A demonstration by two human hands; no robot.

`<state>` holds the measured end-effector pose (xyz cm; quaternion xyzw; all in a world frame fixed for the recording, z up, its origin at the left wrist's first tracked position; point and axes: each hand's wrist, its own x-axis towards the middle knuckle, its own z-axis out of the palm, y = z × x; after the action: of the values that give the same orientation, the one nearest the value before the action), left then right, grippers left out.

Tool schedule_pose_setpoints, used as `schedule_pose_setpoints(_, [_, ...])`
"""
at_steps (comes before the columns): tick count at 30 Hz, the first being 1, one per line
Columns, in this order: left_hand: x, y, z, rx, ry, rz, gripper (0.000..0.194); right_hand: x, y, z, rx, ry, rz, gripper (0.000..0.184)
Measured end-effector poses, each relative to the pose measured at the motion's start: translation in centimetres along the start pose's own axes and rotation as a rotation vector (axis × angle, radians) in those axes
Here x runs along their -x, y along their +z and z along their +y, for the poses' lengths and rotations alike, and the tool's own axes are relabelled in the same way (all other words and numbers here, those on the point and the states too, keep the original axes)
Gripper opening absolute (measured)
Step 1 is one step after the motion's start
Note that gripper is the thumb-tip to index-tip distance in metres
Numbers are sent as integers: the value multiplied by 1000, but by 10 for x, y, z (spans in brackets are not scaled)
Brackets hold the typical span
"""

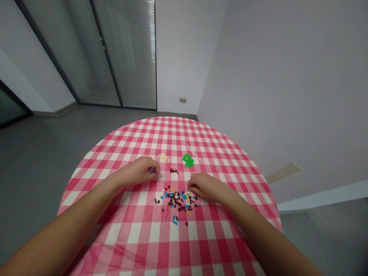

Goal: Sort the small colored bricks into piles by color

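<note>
Here, the left hand (135, 171) pinched tiny plastic bricks (151, 170). The curled right hand (205, 187), grip unclear, touched the edge of a scattered brick pile (176, 200) on checked oilcloth (172, 245).

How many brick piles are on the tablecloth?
5: a cream pile and a green pile farthest out, a small dark pile between the left hand and right hand, a big mixed pile below it, a small blue pile nearest. More may hide under the hands.

The left hand (135, 171) and right hand (204, 188) are bare, with 2 unsleeved forearms (66, 226).
</note>
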<state>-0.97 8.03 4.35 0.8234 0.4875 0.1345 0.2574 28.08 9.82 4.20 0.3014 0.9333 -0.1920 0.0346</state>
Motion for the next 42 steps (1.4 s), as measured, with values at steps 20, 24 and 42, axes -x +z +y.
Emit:
schedule_pose_setpoints(20, [-2, -2, -26, 114, -146, 7, 21, -108, 5, -33, -34, -41, 277, 22])
schedule_pose_setpoints(24, [0, 8, 5, 123, 33, -99, 13, -72, -5, -21, -43, 7, 257, 20])
schedule_pose_setpoints(42, [-2, 30, 35, -10, 318, -179, 26, -8, 2, -14, -34, -91, -12, 27])
